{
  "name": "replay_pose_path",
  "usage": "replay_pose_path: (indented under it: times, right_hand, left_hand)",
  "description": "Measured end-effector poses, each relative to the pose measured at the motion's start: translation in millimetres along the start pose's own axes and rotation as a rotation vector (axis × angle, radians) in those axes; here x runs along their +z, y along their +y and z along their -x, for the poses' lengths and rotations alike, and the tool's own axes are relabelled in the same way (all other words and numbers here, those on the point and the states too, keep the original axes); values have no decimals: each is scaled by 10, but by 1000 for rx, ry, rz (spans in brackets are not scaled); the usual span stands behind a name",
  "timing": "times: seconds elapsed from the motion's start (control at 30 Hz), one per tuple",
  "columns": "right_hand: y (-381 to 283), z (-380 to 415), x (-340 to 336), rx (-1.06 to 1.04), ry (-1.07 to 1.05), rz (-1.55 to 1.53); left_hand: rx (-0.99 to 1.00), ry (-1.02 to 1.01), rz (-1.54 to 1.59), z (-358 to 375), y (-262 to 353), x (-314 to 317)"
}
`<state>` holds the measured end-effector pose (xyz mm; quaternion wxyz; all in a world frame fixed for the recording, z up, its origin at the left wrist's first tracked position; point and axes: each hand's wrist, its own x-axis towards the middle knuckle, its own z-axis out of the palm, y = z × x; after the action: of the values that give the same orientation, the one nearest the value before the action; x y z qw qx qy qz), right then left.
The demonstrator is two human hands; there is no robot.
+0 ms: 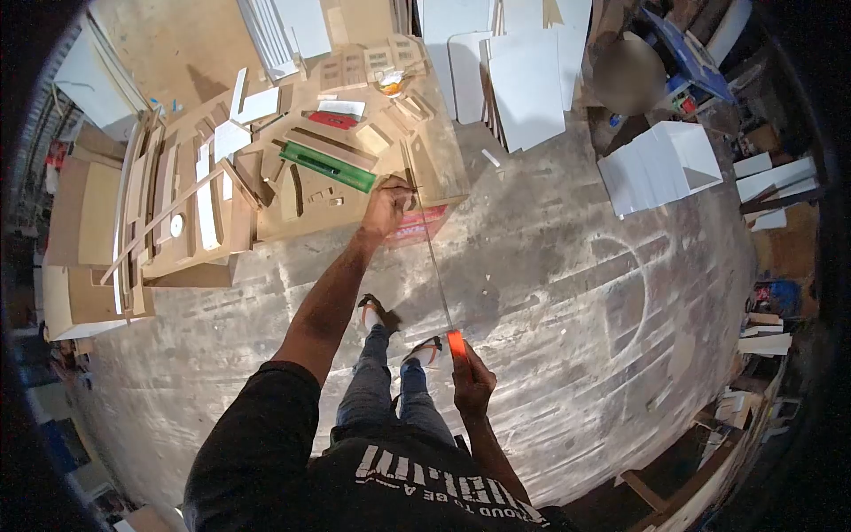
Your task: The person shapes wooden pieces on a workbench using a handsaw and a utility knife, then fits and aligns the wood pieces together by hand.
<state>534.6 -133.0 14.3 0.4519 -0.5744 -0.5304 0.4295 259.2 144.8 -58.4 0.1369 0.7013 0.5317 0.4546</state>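
Observation:
My right hand [474, 383] is wrapped round the orange handle [457, 344] of a handsaw, low in front of my body. Its thin blade [438, 266] appears nearly edge-on and slants up to the workbench's front corner. There, my left hand [387, 206] is closed with fingers pinched at a thin wooden strip [409, 164] beside the blade; the fingertips partly hide the contact. A green level-like tool [328, 167] lies just left of that hand. Small wood offcuts [336, 201] are scattered near it on the workbench [355, 213].
Red tools [332, 119], a white tape roll [177, 225] and several boards cover the bench. White panels [527, 89] lean behind it. A white box-like piece [660, 168] stands on the concrete floor [567, 293] at right. A person [628, 75] is at upper right.

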Motion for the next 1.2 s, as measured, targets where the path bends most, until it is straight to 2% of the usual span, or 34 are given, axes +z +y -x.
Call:
replay_pose_path:
  times: [0.33, 0.5, 0.63, 0.8, 0.87, 0.97, 1.07, 1.2]
  right_hand:
    - [-72, 91, 29, 115, 16, -2]
    - [-15, 22, 76, 67, 23, 10]
    - [-69, 173, -46, 151, 27, 30]
    - [-132, 72, -38, 84, 9, 38]
    - [-144, 39, -34, 126, -5, 8]
    - [-266, 28, -79, 154, -28, -8]
    - [-220, 20, -63, 90, -33, -18]
    - [-219, 99, -37, 245, -48, -30]
  left_hand:
    - [-12, 40, -2, 5, -4, 19]
    - [-80, 18, 7, 14, 3, 29]
    - [-77, 27, -12, -3, 26, 18]
    - [-45, 11, -2, 29, -41, 47]
    - [-10, -9, -39, 1, -89, 39]
    - [-73, -48, 19, 5, -34, -19]
    - [-40, -38, 0, 0, -57, -44]
    - [-15, -84, 4, -44, -42, -96]
